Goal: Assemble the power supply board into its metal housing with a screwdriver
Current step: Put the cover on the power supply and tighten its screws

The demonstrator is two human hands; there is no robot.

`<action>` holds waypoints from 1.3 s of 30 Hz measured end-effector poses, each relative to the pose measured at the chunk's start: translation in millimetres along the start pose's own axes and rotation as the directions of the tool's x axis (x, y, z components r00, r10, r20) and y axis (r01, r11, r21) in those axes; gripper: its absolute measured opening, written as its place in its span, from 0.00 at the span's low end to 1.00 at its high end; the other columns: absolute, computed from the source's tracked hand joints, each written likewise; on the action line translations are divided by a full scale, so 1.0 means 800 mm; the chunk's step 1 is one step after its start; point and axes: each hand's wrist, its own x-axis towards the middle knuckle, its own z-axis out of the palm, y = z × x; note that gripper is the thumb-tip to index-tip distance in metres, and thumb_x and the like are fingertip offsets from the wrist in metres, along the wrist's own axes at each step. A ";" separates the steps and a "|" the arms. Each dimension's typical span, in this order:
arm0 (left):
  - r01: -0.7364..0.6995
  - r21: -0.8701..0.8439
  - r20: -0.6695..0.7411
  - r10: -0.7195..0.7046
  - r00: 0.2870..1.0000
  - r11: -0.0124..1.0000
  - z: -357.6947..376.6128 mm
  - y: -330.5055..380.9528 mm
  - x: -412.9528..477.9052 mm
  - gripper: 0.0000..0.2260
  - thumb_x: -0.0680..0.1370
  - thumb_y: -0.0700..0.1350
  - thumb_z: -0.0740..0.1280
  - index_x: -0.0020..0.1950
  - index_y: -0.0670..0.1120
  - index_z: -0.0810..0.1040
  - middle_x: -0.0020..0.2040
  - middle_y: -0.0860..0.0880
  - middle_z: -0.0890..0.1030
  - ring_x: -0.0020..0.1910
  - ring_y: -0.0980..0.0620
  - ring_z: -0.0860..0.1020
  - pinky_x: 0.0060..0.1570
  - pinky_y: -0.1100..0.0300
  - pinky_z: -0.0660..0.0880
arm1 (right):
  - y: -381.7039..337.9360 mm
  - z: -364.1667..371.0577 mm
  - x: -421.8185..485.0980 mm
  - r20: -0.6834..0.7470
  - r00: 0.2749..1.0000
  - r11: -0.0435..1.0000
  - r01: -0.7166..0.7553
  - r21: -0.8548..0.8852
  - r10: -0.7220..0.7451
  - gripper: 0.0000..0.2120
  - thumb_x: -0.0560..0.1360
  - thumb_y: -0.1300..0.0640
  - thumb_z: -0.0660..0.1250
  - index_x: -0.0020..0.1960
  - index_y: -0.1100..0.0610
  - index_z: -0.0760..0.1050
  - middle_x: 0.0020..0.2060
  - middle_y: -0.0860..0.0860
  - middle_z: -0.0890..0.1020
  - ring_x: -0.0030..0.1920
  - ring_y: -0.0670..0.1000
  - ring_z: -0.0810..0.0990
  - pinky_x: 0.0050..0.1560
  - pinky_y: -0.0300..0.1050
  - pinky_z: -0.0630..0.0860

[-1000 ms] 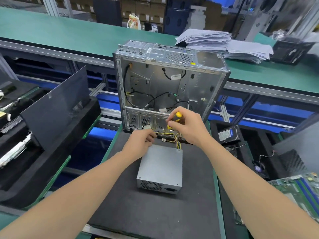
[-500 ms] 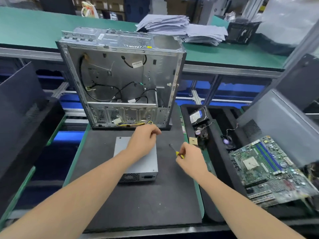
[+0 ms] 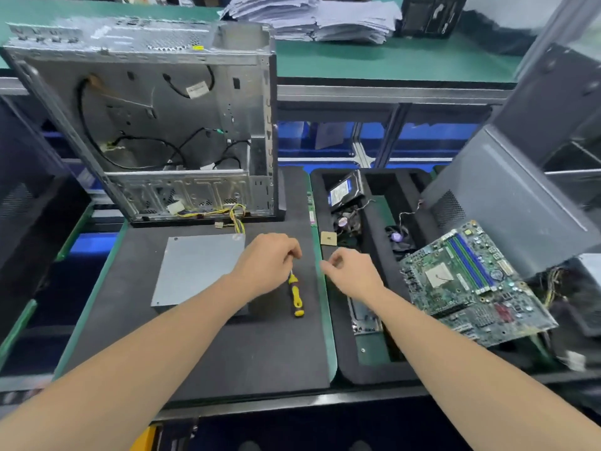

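**Desk:** What do you have on the head view?

**Operator:** I see the power supply (image 3: 198, 271), a closed grey metal box. It lies flat on the black foam mat (image 3: 195, 353), outside the case. The computer chassis (image 3: 156, 118) stands upright at the mat's far edge with its open side toward me and black cables (image 3: 146, 148) looped inside. A yellow-and-black wire bundle (image 3: 237, 216) runs from the supply's far right corner to the chassis's lower edge.

**Desk:** And the screwdriver?

**Operator:** The screwdriver (image 3: 296, 296) is on the mat just right of the supply, its yellow-and-black handle toward me. Its shaft runs up under the left hand (image 3: 266, 265), whose fingers are curled over it. I cannot tell whether they pinch the shaft or only cover it.

**Desk:** Right hand?

**Operator:** The right hand (image 3: 353, 275) hovers where the mat meets the black foam tray (image 3: 348, 369). Its fingers are loosely curled, thumb near forefinger, and I see nothing between them.

**Desk:** What's on that side?

**Operator:** A hard drive (image 3: 344, 190) is propped at the tray's far end, and a tan square chip (image 3: 327, 238) sits on its left rim. A green motherboard (image 3: 471, 281) lies tilted across the right side. Behind, I see a stack of papers (image 3: 312, 14) on the green bench (image 3: 390, 60).
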 end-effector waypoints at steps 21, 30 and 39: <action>0.019 0.229 -0.037 -0.011 0.999 0.973 0.144 0.040 0.009 0.15 0.79 0.50 0.68 0.65 0.53 0.77 0.69 0.52 0.77 0.74 0.48 0.70 0.69 0.47 0.62 | 0.098 -0.003 0.049 0.626 0.759 0.709 0.540 -0.453 -0.178 0.06 0.76 0.68 0.68 0.49 0.60 0.82 0.43 0.54 0.83 0.42 0.55 0.80 0.45 0.46 0.80; 0.031 0.165 -0.061 -0.022 0.998 0.986 0.145 0.037 0.010 0.12 0.81 0.47 0.66 0.65 0.51 0.78 0.69 0.52 0.78 0.74 0.48 0.70 0.73 0.46 0.62 | 0.114 0.030 0.073 0.520 0.851 0.757 0.388 -0.526 -0.075 0.07 0.77 0.69 0.67 0.53 0.61 0.78 0.52 0.59 0.82 0.52 0.59 0.84 0.46 0.47 0.78; 0.041 0.143 -0.069 -0.031 0.997 0.989 0.146 0.035 0.010 0.12 0.82 0.47 0.65 0.66 0.52 0.78 0.70 0.53 0.77 0.74 0.49 0.69 0.75 0.48 0.59 | 0.116 0.031 0.080 0.434 0.900 0.841 0.271 -0.467 -0.049 0.07 0.77 0.69 0.64 0.50 0.64 0.81 0.50 0.60 0.83 0.47 0.60 0.83 0.47 0.47 0.80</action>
